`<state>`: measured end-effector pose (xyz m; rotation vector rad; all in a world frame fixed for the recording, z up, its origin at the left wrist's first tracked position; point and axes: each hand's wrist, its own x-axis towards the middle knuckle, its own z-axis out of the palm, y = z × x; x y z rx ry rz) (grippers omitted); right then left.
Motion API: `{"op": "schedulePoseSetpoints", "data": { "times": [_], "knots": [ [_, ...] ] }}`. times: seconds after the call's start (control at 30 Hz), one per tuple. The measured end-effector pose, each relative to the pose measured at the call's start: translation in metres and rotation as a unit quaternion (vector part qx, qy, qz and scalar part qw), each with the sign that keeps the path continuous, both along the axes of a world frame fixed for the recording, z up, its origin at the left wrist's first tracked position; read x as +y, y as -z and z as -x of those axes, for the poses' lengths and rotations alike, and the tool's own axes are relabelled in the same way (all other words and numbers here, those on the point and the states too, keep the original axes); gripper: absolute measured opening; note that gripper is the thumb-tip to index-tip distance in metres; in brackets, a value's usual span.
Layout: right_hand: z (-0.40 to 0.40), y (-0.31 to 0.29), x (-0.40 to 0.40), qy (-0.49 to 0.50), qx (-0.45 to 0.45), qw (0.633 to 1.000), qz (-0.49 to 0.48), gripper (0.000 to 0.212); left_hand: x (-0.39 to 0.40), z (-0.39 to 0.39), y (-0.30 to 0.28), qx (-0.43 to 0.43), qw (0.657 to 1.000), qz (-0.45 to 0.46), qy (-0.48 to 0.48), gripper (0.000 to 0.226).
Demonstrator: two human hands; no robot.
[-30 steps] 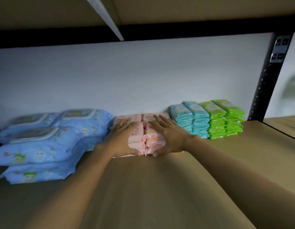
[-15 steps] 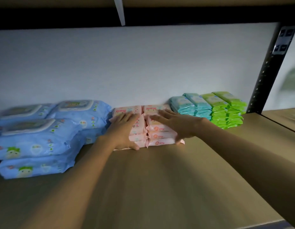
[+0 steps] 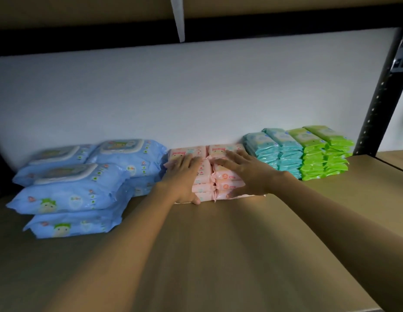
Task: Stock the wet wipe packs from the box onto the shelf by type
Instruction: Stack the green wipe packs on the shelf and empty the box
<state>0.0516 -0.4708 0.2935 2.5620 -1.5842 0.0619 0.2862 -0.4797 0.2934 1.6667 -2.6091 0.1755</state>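
Observation:
Two side-by-side stacks of pink wet wipe packs [image 3: 205,176] stand at the back of the brown shelf [image 3: 218,255], against the white wall. My left hand [image 3: 183,174] lies flat over the left pink stack, fingers straight, thumb down at its front. My right hand [image 3: 245,174] rests flat on the right pink stack, fingers spread. To the left lie large blue wipe packs [image 3: 83,185] in piles. To the right stand teal packs [image 3: 272,152] and then green packs [image 3: 322,152], each in two neat stacks. The box is out of view.
A black perforated shelf upright [image 3: 380,97] rises at the right, just behind the green packs. The underside of the upper shelf [image 3: 196,16] hangs overhead. Another brown shelf board [image 3: 396,158] continues to the right of the upright.
Both hands have pushed the pink stacks back toward the wall and stay flat on them. The view has shifted lower and nearer.

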Motion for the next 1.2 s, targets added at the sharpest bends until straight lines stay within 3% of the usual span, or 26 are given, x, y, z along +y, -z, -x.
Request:
{"op": "schedulePoseSetpoints", "data": {
  "times": [0.13,0.3,0.67,0.93,1.2],
  "knots": [
    [-0.008,-0.011,0.008,0.013,0.004,1.0,-0.013,0.102,0.016,-0.013,-0.011,0.007,0.999,-0.034,-0.023,0.118],
    [-0.054,-0.02,0.022,-0.004,-0.098,0.995,0.004,0.108,0.039,-0.072,-0.031,0.056,0.996,0.067,0.003,0.106],
    [-0.19,-0.014,0.015,-0.072,-0.163,0.984,0.029,0.114,0.099,-0.212,-0.006,0.088,0.973,0.162,-0.139,0.144],
    [-0.232,0.016,-0.017,-0.022,-0.076,0.993,0.09,0.103,0.082,-0.234,0.033,0.097,0.954,0.231,-0.164,0.142],
    [-0.237,0.03,-0.024,0.007,-0.048,0.99,0.129,0.109,0.073,-0.244,0.041,0.097,0.957,0.238,-0.136,0.135]
  ]
}}
